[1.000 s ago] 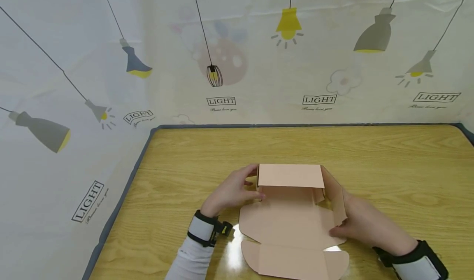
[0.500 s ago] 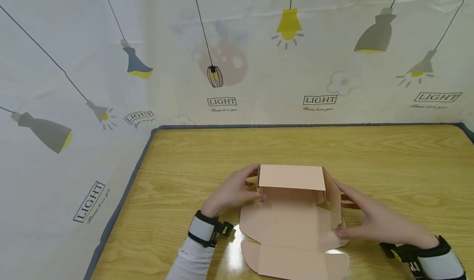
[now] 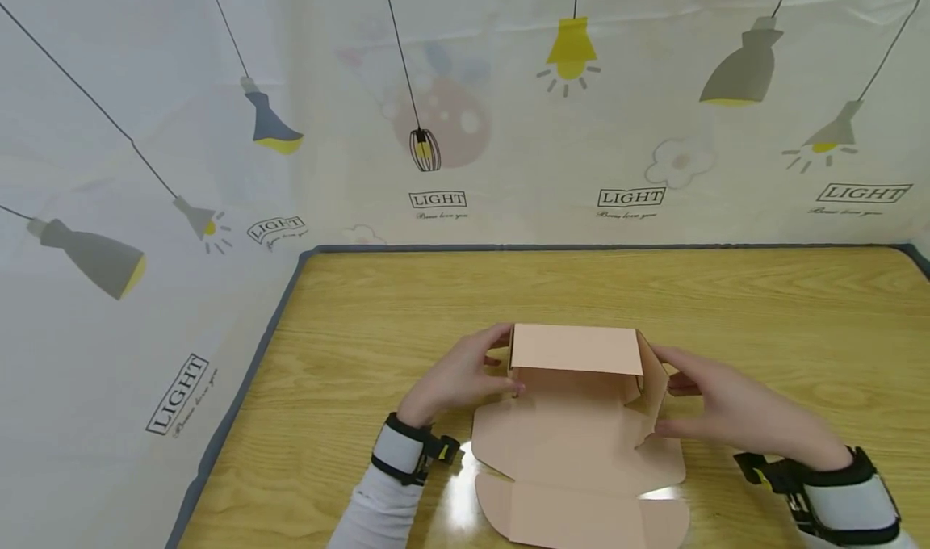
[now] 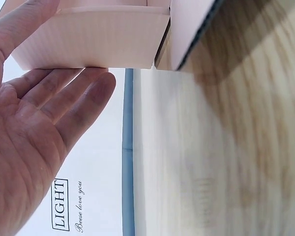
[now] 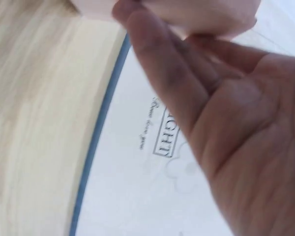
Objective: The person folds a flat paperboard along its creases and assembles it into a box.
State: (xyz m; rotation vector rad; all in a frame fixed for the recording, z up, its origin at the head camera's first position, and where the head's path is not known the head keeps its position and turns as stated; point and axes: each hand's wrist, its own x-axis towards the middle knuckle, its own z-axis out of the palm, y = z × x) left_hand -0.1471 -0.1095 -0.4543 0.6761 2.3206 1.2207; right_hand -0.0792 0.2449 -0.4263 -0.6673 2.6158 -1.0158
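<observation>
A partly folded pinkish cardboard box (image 3: 567, 436) lies on the table, its front panel (image 3: 574, 517) and rounded tabs flat. A folded-up panel (image 3: 577, 349) forms its raised back part. My left hand (image 3: 454, 379) holds the left side wall (image 4: 93, 37), thumb round its front edge and fingers along the outer face. At the right, a raised side flap (image 3: 654, 396) leans inward. My right hand (image 3: 741, 404) presses that flap from outside, fingers fairly straight and thumb at its lower front edge. The right wrist view shows the fingertips at the cardboard (image 5: 206, 14).
The wood-grain table (image 3: 363, 307) ends at a dark blue edging (image 3: 501, 247) at the back and left. Behind it hangs a pale sheet (image 3: 508, 129) printed with lamps and the word LIGHT. Straps with devices (image 3: 400, 448) circle both wrists.
The right hand has shifted its hold, its thumb moving from the flap's front to its edge, and the right flap has tilted further inward. The left hand stays at the left wall.
</observation>
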